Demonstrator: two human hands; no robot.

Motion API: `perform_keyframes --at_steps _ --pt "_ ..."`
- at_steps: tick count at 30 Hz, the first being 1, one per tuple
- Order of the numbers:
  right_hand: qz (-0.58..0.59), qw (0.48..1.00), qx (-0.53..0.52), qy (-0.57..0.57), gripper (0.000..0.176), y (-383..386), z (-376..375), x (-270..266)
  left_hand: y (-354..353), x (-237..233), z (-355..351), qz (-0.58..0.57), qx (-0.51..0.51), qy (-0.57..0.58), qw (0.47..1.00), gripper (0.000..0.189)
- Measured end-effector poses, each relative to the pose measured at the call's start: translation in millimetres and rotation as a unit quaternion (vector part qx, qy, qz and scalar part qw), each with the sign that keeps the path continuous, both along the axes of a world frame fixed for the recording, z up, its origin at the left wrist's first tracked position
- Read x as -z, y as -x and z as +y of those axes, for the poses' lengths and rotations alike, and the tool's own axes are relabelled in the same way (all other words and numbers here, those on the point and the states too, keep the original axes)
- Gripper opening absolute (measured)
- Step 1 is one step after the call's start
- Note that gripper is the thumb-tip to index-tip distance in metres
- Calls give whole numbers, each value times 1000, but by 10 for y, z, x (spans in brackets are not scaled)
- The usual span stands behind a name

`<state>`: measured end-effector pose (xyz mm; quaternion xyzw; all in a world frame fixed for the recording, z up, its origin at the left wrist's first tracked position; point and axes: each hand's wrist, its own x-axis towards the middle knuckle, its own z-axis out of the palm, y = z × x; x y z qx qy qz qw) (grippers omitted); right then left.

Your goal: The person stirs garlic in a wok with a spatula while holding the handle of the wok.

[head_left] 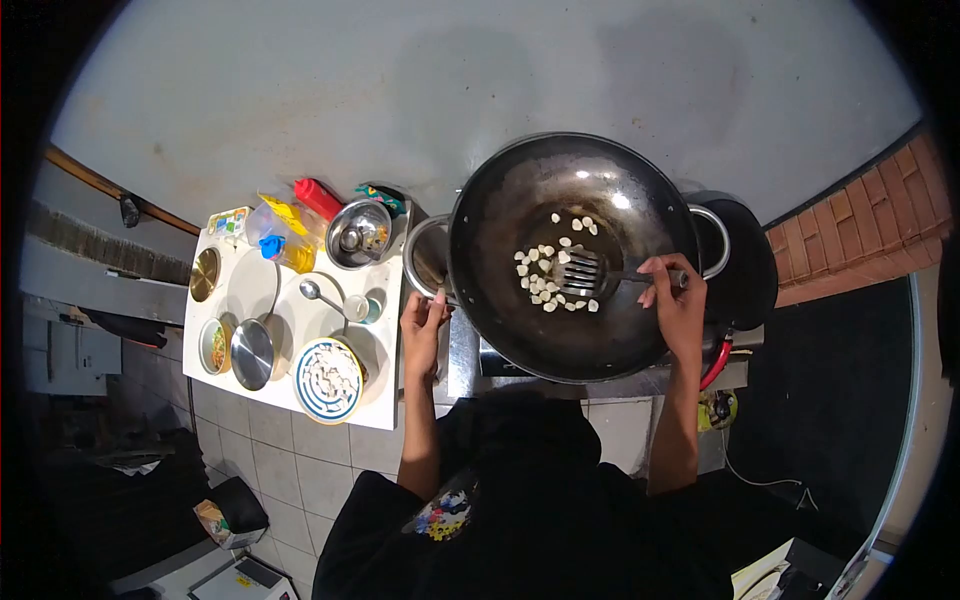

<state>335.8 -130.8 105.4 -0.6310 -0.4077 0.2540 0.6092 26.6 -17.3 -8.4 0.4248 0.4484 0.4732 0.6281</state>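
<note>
White pieces (549, 307) sit mid-wok (500, 330), left of the right hand (680, 305), the nearer one; its fingers close round the spatula (630, 276), long axis running roughly crosswise, slotted head among them. Left hand (424, 340): fingers nearly shut at wok's left loop handle (407, 262).

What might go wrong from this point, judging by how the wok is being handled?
The left hand grips the bare metal loop handle without a cloth, so it might get burned if the handle is hot. The slotted metal spatula could push small white pieces up the dark round wok's wall. The left forearm might bump the blue-striped plate near the table's edge.
</note>
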Motion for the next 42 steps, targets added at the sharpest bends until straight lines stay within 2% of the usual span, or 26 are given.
perform_keyframes --at_steps 3,5,12,15,17,19,21,25,28,30,31,33,42 --pt "-69 997 15 15 16 -14 -47 -74 24 6 2 -2 25 5 1000 18" --pt "-122 990 60 47 15 -42 -68 -96 24 9 8 -3 25 4 1000 19" --pt "-177 980 65 71 12 -54 -87 -112 21 0 13 7 22 -2 1000 19" --pt "-190 980 16 48 9 21 -72 -70 -27 -74 -4 -9 -2 2 1000 23" --pt "-156 987 -44 9 6 76 -60 -60 -7 -16 8 -9 1 2 1000 22" --pt "-147 987 -55 21 5 106 -57 -94 -1 -18 15 -9 2 1 1000 21" --pt "-206 977 -61 5 5 109 -50 -113 -15 -44 7 -1 6 -4 1000 20" --pt "-219 972 -81 10 5 108 -51 -147 -25 -39 9 -9 2 -3 1000 20" --pt "-188 981 -53 7 5 93 -68 -105 -9 -25 11 -16 12 -8 1000 18" --pt "-175 983 35 43 8 48 -73 -88 -24 -58 3 -2 6 -7 1000 18" --pt "-175 983 35 43 8 24 -72 -73 -17 -46 6 -2 5 -7 1000 18" --pt "-149 978 140 33 14 -42 -67 -35 -6 -9 10 -1 5 -3 1000 19" --pt "-128 968 212 33 23 -373 -74 68 -25 -70 -4 13 3 -9 1000 19"
